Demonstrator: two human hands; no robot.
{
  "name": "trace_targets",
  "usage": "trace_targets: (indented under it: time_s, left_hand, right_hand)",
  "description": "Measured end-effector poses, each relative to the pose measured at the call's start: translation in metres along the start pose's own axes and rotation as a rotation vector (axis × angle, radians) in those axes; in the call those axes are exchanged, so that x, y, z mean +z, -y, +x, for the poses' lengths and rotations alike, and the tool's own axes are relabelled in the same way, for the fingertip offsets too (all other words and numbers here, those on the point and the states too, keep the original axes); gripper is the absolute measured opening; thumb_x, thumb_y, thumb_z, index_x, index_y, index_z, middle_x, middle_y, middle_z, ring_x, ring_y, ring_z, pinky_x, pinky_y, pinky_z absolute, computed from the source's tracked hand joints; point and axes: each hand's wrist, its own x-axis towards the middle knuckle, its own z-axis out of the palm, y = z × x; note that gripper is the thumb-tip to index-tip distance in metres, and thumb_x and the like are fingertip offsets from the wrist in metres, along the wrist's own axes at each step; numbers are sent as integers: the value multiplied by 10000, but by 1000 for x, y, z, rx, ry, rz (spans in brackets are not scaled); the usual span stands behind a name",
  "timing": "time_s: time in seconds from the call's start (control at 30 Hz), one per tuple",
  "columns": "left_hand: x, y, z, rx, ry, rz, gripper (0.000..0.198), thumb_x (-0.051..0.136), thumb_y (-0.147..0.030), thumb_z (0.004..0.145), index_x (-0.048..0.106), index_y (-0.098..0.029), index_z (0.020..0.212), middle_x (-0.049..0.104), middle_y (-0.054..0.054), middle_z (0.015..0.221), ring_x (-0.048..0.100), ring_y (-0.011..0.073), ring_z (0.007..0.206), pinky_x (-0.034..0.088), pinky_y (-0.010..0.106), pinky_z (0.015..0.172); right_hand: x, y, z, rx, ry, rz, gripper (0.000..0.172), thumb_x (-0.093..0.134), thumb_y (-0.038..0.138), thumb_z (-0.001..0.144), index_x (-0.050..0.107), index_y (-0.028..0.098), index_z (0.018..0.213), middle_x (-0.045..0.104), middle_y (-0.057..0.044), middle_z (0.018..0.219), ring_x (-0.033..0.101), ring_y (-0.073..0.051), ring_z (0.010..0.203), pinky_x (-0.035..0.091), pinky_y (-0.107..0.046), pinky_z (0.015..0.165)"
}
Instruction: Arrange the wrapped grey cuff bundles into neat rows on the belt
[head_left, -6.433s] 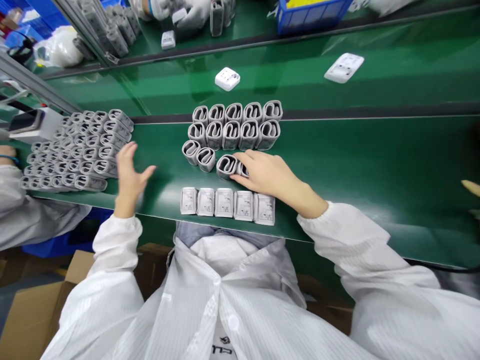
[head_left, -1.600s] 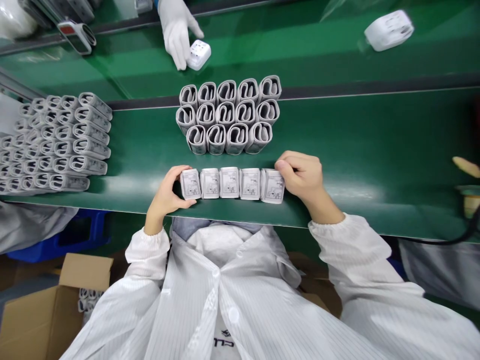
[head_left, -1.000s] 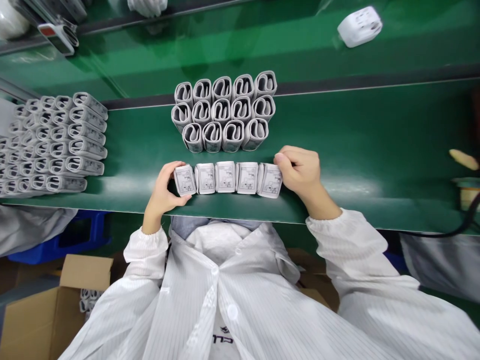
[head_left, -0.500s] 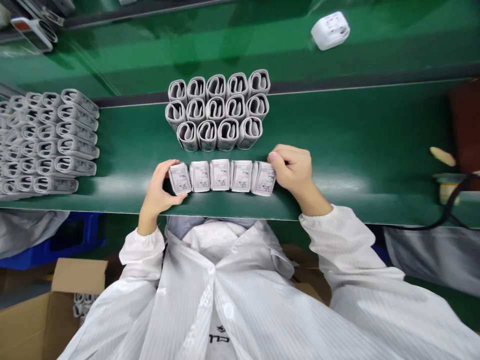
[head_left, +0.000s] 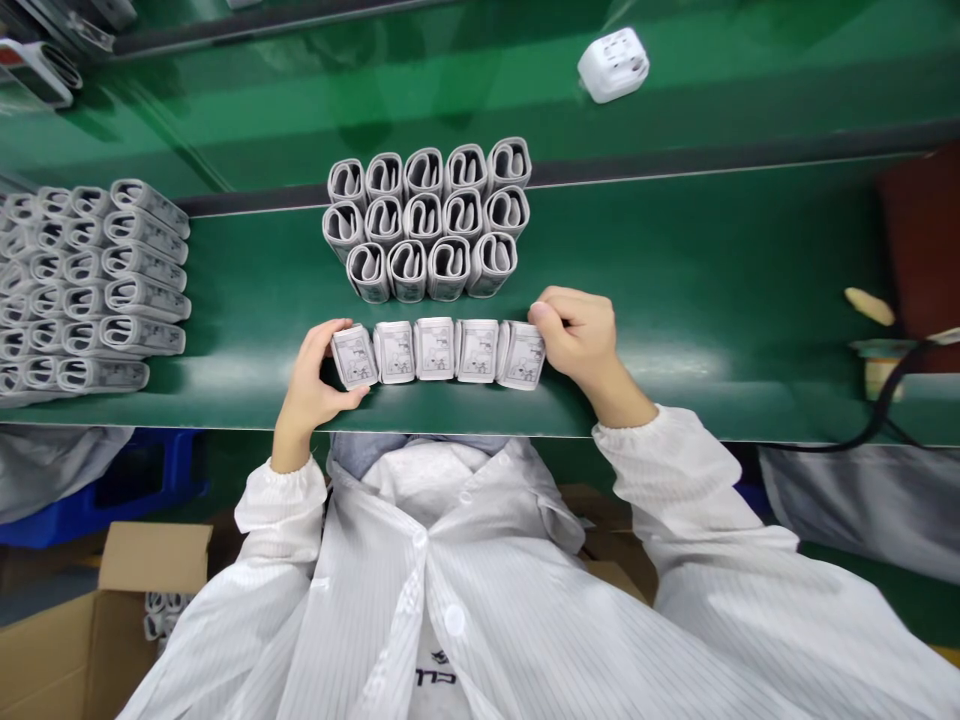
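Observation:
Several rolled grey cuffs with printed drawings, like blood pressure cuffs, lie in a row, with the middle cuff [head_left: 435, 349] between its neighbours. My left hand [head_left: 309, 385] curls round the leftmost cuff [head_left: 354, 357], fingers along its far left side and thumb at its near edge. At the other end, my right hand [head_left: 577, 335] is closed, its thumb and curled forefinger at the upper right corner of the rightmost cuff [head_left: 521, 355]. That cuff tilts slightly. Just beyond the row stands a stacked block of rolled cuffs [head_left: 448, 268], coiled ends facing me.
A bigger stack of rolled cuffs [head_left: 142, 335] sits on the left of the green bench [head_left: 697, 300]. A white socket block [head_left: 613, 66] is at the back. Toward the right are a black cable [head_left: 881, 415] and a brown-red object [head_left: 926, 260]. An open cardboard box [head_left: 154, 555] stands below left.
The whole view has shifted slightly, so the scene sits a little further left. Both hands stay at the two ends of the cuff row, which looks unchanged.

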Motion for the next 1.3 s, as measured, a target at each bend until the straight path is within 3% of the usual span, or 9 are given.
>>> trace_targets:
  time_s: [0.3,0.7,1.07,1.3]
  left_hand:
    - [-1,-2,1,50,-10,5,913,907,-701,917,560,-318,1670,672,167,1596,725,406,1473,671,543,1150]
    - [0,0,0,2,-2,-4,995,940,-739,873,542,-325,1685,657,173,1598,707,424,1497,668,572,1166]
    - [0,0,0,11,-4,-7,978,908,-774,888,555,-315,1676,662,176,1598,711,422,1490,666,574,1168]
    - [0,1,0,6,-8,10,1007,933,-758,867,543,-322,1687,668,172,1590,718,423,1479,670,575,1162]
  right_hand:
    - [2,-3,-1,-29,-19,23,628,582,532,1162,384,262,631,502,-13,609,453,-180,565,364,-404,586]
    - [0,-2,-1,-18,-6,11,644,565,575,1174,400,265,634,505,-16,611,458,-185,565,375,-412,590]
    - [1,-3,-1,-34,-11,32,593,591,489,1154,403,268,637,507,-16,615,460,-191,562,373,-418,591]
    - [0,-2,-1,-5,1,12,646,576,574,1164,383,269,629,491,-17,604,451,-192,567,368,-417,591]
